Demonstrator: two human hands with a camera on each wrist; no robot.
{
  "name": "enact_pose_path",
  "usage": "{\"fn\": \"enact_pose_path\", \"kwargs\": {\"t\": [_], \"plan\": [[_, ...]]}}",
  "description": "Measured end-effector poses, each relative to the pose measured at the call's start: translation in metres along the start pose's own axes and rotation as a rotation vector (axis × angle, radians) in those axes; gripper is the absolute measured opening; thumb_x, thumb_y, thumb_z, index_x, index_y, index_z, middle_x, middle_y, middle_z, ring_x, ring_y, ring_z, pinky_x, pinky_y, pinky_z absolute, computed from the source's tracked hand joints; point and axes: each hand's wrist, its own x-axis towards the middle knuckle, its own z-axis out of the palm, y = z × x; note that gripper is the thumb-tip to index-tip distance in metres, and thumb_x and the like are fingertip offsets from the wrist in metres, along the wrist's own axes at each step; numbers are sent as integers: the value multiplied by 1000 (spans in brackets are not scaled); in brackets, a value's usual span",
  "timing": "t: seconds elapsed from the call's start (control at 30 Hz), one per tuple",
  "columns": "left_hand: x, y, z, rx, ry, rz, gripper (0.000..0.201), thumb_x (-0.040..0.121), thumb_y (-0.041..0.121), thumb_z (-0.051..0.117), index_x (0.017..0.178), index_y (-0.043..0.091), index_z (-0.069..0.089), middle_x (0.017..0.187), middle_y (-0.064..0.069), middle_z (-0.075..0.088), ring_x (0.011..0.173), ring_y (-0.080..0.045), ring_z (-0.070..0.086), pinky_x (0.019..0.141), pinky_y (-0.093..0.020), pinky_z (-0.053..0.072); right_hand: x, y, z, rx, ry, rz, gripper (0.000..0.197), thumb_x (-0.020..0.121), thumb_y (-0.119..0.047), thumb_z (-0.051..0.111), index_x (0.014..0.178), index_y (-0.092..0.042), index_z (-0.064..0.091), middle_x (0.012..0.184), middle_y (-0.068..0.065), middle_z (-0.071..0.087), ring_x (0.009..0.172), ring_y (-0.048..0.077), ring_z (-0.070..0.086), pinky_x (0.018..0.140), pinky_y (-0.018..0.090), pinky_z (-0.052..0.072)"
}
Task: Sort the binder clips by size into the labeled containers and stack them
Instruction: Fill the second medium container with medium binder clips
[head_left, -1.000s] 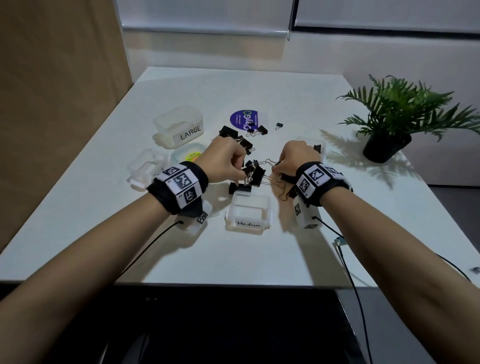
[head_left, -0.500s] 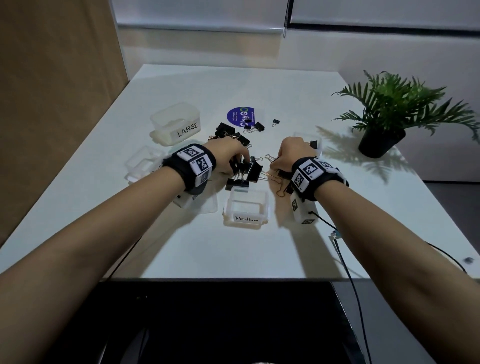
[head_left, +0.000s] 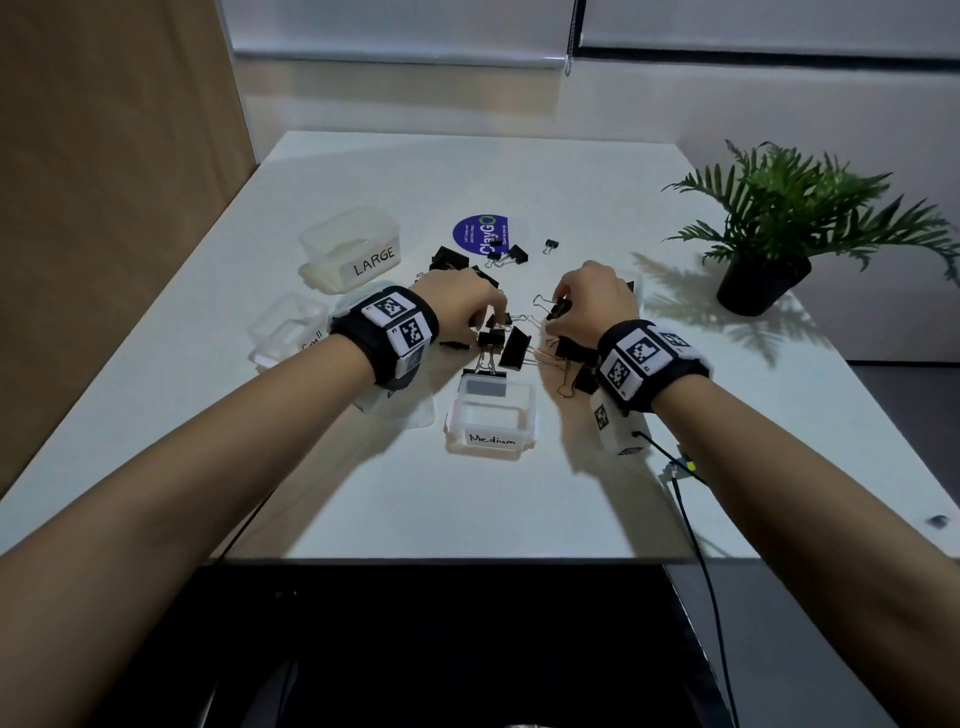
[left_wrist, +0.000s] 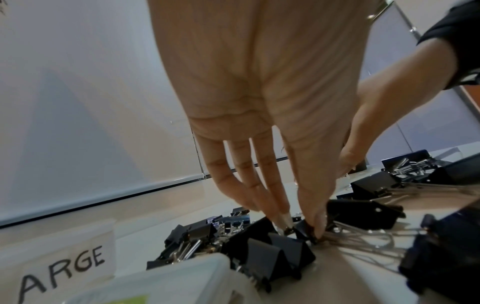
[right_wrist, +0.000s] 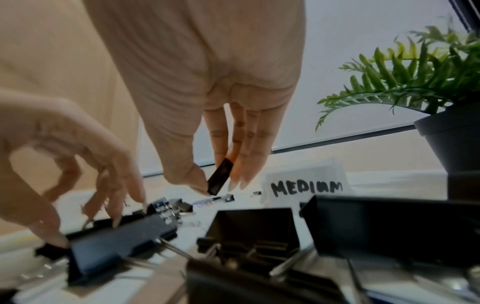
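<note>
Nearest to me on the white worktop (head_left: 363, 493), the clear container labelled "Medium" (head_left: 492, 419) is sitting open, handwritten label facing me. Just beyond it, the pile of black binder clips (head_left: 511, 349) is lying between my two wrists. My left hand (head_left: 464, 306) is reaching down into that pile, thumb and forefinger pinching a small black clip (left_wrist: 304, 228) that is resting on the worktop among the wire handles. My right hand (head_left: 592, 306) is pinching another small black binder clip (right_wrist: 220, 179) between thumb and fingers, holding it lifted above the pile. Since half a second ago my left hand has come further in over the clips, and my right hand has raised its clip off the heap, where before both hands were working low in the tangle.

To my left, a low clear container with a label that seems to read "Small" (head_left: 288, 332) is sitting partly behind my left wrist. Farther on, the container marked "LARGE" (head_left: 353, 249) is standing at the left. The right wrist view is also showing a clear tub lettered "MEDIUM" (right_wrist: 306, 185) beyond my fingers. Past the pile, a round purple sticker reading "ClayGO" (head_left: 480, 234) is lying flat with a few stray small clips (head_left: 511, 255) beside it. At the far right, a potted fern (head_left: 779, 228) is standing.
</note>
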Motion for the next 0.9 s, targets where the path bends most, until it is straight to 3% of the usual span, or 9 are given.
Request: {"fn": "enact_pose_path", "kwargs": {"t": [0.07, 0.2, 0.37, 0.53, 0.67, 0.8, 0.9], "plan": [[-4, -2, 1, -27, 9, 27, 41, 80, 13, 65, 118, 29, 61, 100, 5, 67, 94, -16, 61, 68, -30, 47, -7, 5, -4, 66, 40, -24, 37, 70, -21, 77, 105, -12, 70, 113, 10, 53, 98, 30, 57, 71, 28, 42], [-9, -2, 3, -24, -10, 64, 50, 80, 10, 62, 122, 36, 60, 106, 6, 64, 98, -17, 60, 69, -33, 50, -22, 15, -10, 166, 86, -58, 40, 67, -22, 80, 106, -14, 71, 114, 10, 48, 98, 27, 54, 79, 30, 44], [-4, 2, 10, -30, -4, 34, 48, 81, 27, 67, 127, 33, 55, 101, 5, 65, 93, -18, 59, 69, -26, 39, -33, 21, -15, 199, 104, -77, 38, 67, -24, 80, 102, -16, 72, 110, 8, 49, 94, 26, 55, 81, 32, 46], [0, 4, 14, -11, 2, 0, 39, 79, 21, 67, 115, 21, 52, 91, 3, 62, 85, -22, 56, 64, -29, 37, -42, 23, -18, 237, 119, -89, 37, 66, -25, 77, 102, -17, 72, 102, 6, 54, 87, 27, 63, 81, 38, 51], [-5, 3, 12, -16, -18, 0, 29, 79, 24, 67, 107, 25, 63, 80, 6, 59, 82, -22, 58, 63, -26, 36, -50, 26, -23, 256, 131, -87, 37, 66, -27, 75, 103, -21, 73, 97, 2, 61, 84, 21, 65, 78, 34, 52], [-8, 2, 4, 4, -20, 15, 34, 76, 19, 70, 109, 29, 68, 91, 1, 67, 89, -21, 59, 65, -26, 38, -62, 24, -28, 275, 130, -90, 36, 66, -31, 75, 102, -24, 73, 91, -5, 60, 83, 16, 66, 77, 34, 53], [-11, -3, -2, 7, 21, 22, 42, 76, 14, 71, 116, 23, 66, 105, -2, 65, 98, -23, 57, 68, -30, 41, -70, 20, -33, 271, 129, -112, 39, 64, -31, 76, 102, -25, 73, 91, -5, 62, 85, 12, 65, 77, 37, 55]]}}
